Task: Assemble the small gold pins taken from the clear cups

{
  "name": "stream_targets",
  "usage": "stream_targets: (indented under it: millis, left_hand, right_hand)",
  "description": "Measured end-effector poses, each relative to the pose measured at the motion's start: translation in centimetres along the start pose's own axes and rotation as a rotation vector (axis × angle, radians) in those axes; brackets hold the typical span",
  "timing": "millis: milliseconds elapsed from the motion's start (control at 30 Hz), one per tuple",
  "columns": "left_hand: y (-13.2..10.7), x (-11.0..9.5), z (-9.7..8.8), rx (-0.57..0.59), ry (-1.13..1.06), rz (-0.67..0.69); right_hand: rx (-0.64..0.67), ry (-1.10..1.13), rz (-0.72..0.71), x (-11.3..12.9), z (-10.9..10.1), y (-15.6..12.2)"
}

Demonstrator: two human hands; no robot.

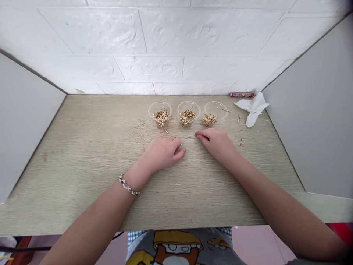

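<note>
Three clear plastic cups stand in a row on the wooden table (82, 154), each partly filled with small gold pins: a left cup (160, 114), a middle cup (188, 113) and a right cup (215, 113). My left hand (162, 152) rests on the table in front of them with its fingers curled and pinched together; what they hold is too small to name. My right hand (216, 141) lies just right of it, fingertips pressed together near a tiny pale piece (189, 137) on the table.
A crumpled white tissue (253, 107) lies at the back right, with a red-and-white tube (242, 95) against the wall. A few loose pins (238, 118) lie scattered near the right cup. Grey side panels enclose the table left and right.
</note>
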State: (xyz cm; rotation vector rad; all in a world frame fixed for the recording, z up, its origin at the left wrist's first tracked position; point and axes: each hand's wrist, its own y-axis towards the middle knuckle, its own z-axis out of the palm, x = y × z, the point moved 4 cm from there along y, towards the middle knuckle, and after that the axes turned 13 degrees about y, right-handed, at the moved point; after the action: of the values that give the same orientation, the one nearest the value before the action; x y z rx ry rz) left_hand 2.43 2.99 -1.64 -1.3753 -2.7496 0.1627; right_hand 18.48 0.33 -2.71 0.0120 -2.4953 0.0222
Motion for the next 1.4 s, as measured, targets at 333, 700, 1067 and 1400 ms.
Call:
stream_targets:
  millis: [333, 700, 1067, 1400]
  left_hand:
    - [0.1, 0.0, 0.0, -0.012, 0.002, -0.009]
    - [0.1, 0.0, 0.1, -0.022, 0.015, -0.009]
    - [0.1, 0.0, 0.3, -0.022, 0.02, -0.012]
    - [0.1, 0.0, 0.2, -0.026, 0.049, -0.008]
  right_hand:
    - [0.053, 0.116, 0.121, -0.1, -1.2, 0.0]
    - [0.05, 0.162, 0.089, -0.4, -1.5, 0.4]
    - [0.066, -0.013, -0.133, -0.4, -0.2, 0.8]
    - [0.241, 0.057, 0.062, -0.2, -0.9, 1.7]
